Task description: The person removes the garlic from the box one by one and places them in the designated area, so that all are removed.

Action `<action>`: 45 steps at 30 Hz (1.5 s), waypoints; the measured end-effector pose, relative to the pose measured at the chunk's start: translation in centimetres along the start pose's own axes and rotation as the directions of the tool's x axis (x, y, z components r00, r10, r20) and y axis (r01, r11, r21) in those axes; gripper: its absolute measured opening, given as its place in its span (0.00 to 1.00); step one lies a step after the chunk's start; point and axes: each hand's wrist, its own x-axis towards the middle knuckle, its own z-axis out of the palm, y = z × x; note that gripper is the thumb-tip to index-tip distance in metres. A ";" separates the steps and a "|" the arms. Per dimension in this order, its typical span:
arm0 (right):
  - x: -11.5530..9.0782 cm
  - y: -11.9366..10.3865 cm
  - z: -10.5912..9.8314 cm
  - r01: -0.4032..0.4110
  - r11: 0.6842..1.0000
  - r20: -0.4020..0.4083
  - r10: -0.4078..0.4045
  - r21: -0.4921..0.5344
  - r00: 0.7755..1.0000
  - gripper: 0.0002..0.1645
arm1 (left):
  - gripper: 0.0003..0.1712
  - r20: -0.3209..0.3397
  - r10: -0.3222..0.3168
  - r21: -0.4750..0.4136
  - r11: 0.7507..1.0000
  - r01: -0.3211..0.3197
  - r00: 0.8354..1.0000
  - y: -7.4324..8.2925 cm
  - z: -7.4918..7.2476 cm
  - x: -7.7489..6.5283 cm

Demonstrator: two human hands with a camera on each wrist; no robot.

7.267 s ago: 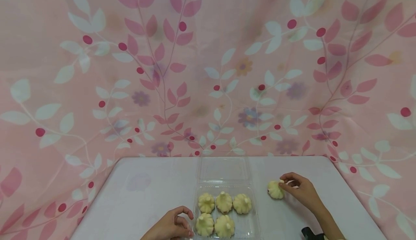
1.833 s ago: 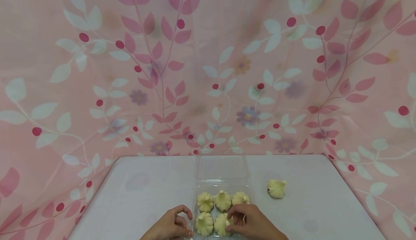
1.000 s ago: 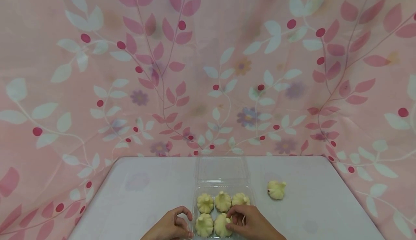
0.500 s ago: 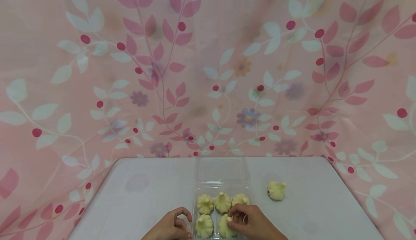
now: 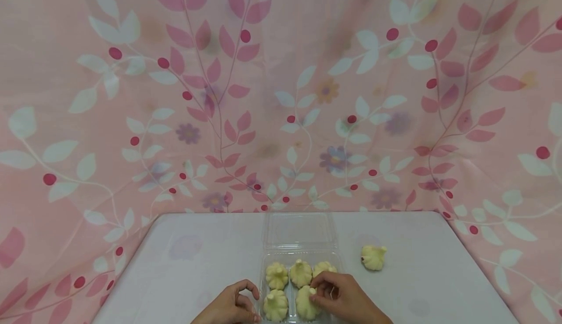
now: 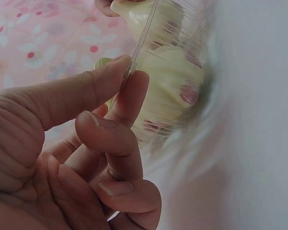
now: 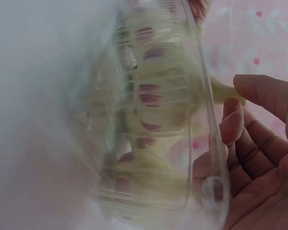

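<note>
Pale cream garlic bulbs, several of them, sit in a clear plastic clamshell container (image 5: 300, 253) at the front middle of the table. My left hand (image 5: 228, 304) pinches the container's left rim (image 6: 148, 33) between thumb and index finger, as the left wrist view shows. With my right hand (image 5: 347, 298) I pinch the stem of the front garlic bulb (image 5: 306, 305). That stem (image 7: 223, 91) pokes above the rim in the right wrist view. Purple patches mark the bulbs' undersides through the ribbed wall. My right hand partly hides the back-right bulb (image 5: 325, 267).
A loose garlic bulb (image 5: 373, 258) lies tilted on the white table (image 5: 202, 260), right of the container. The clear lid (image 5: 300, 230) is folded back behind the tray. A pink floral cloth (image 5: 272, 94) hangs behind the table.
My right hand has left the loose garlic bulb on the table and come to the front bulb in the container. That bulb has shifted slightly right. My left hand stays at the rim.
</note>
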 end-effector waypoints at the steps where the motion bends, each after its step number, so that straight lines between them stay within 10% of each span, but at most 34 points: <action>1: 0.0 0.0 -0.1 0.005 1.000 -0.008 -0.005 -0.007 1.000 0.07 | 0.22 0.001 0.000 -0.001 1.000 0.000 1.000 0.0 0.0 0.0; 26: -0.5 -1.0 -4.0 0.123 0.991 -0.157 -0.131 -0.059 0.979 0.12 | 0.22 0.026 0.001 -0.015 1.000 0.000 1.000 0.2 0.0 0.0; 45: -1.1 -1.4 -6.6 0.066 0.998 -0.226 -0.067 -0.011 0.972 0.12 | 0.20 0.022 -0.010 -0.017 1.000 0.010 1.000 0.1 -0.1 0.0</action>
